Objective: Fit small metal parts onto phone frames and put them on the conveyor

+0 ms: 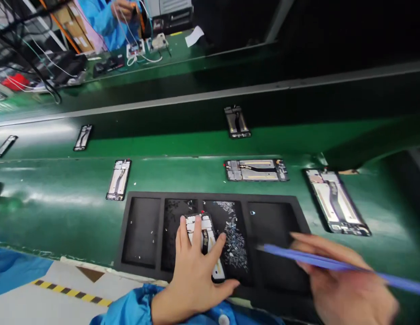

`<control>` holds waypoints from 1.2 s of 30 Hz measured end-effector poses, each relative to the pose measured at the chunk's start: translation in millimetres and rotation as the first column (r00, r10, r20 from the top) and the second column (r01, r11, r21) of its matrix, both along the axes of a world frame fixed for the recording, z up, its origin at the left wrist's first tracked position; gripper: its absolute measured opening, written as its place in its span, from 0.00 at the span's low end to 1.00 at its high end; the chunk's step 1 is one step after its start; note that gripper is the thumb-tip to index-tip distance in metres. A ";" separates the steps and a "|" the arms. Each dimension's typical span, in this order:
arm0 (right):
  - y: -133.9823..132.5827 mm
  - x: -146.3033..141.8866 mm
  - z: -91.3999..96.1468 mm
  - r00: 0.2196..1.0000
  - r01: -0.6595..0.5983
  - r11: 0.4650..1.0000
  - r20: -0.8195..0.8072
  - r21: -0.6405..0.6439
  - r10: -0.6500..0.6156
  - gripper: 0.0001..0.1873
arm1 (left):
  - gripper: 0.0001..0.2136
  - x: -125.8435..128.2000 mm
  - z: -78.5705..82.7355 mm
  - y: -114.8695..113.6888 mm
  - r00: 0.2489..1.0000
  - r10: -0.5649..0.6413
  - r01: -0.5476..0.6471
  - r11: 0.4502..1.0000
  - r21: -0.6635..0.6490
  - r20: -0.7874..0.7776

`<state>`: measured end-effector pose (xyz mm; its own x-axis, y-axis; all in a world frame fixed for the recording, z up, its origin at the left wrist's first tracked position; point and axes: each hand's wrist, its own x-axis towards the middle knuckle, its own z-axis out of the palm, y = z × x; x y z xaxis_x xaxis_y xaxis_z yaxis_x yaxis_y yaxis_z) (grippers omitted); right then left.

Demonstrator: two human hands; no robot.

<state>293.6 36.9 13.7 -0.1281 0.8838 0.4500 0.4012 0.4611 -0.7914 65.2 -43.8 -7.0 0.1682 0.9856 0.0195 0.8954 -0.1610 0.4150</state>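
Note:
My left hand (195, 266) lies with fingers spread over a phone frame (210, 243), touching its top and edges. The frame rests across a divider of a black foam tray (125, 234), and my palm hides part of it. My right hand (345, 280), blurred, grips a long slim blue tool (305, 257) between thumb and fingers. Its grey tip hovers over the tray's right side, to the right of the left hand; blur hides its exact kind. Many tiny clear and silvery pieces (235, 243) lie in the compartment beside the phone frame.
More phone frames lie on the green bench: one at right (337, 201), one sideways behind the tray (257, 170), one at left (118, 179). Others lie farther back. Across a rail (162, 102), a co-worker in blue (105, 22) handles something among cables.

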 end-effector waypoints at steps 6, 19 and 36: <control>55.2 -53.1 -12.6 0.991 -0.120 0.986 0.049 -0.115 0.126 0.08 | 0.41 -0.2 0.7 3.6 0.998 -0.047 0.049 0.998 -0.044 0.044; 51.1 -69.0 -38.8 0.942 -0.305 0.939 0.196 0.159 0.272 0.17 | 0.36 -5.7 -1.7 6.8 0.997 -0.076 0.077 0.996 -0.034 0.035; 51.5 -60.1 -33.5 0.900 -0.351 0.920 0.335 0.174 0.280 0.22 | 0.34 -7.2 -4.1 6.8 0.996 -0.070 0.071 0.997 -0.016 0.052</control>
